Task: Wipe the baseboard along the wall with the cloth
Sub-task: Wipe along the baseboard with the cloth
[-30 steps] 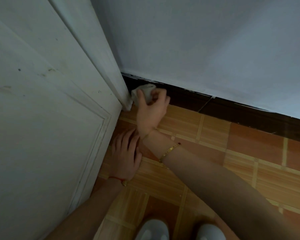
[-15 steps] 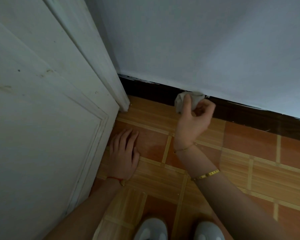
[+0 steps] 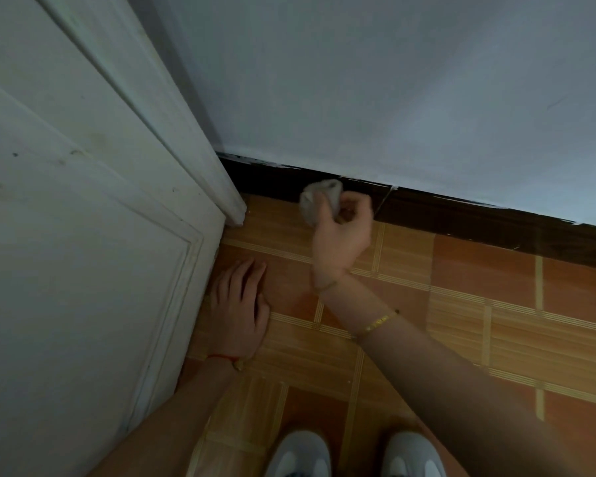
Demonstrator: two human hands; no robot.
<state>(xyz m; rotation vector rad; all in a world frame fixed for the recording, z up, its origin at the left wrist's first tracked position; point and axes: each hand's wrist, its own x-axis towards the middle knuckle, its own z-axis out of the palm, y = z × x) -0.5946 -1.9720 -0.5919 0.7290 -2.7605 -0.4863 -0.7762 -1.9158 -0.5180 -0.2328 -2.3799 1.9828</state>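
Observation:
A dark brown baseboard (image 3: 461, 218) runs along the foot of the pale wall, from the door frame on the left to the right edge. My right hand (image 3: 343, 235) grips a crumpled light grey cloth (image 3: 319, 199) and holds it against the baseboard, a short way right of the door frame. My left hand (image 3: 240, 308) lies flat on the orange tiled floor beside the door, fingers straight.
A white panelled door (image 3: 83, 253) and its frame (image 3: 172, 115) fill the left side. The pale wall (image 3: 393, 80) rises above the baseboard. Orange and wood-pattern floor tiles (image 3: 496, 321) spread to the right. My two white shoes (image 3: 300, 456) show at the bottom edge.
My right hand slid the cloth right along the baseboard away from the door frame, then came back partway left. My left hand stayed flat on the floor.

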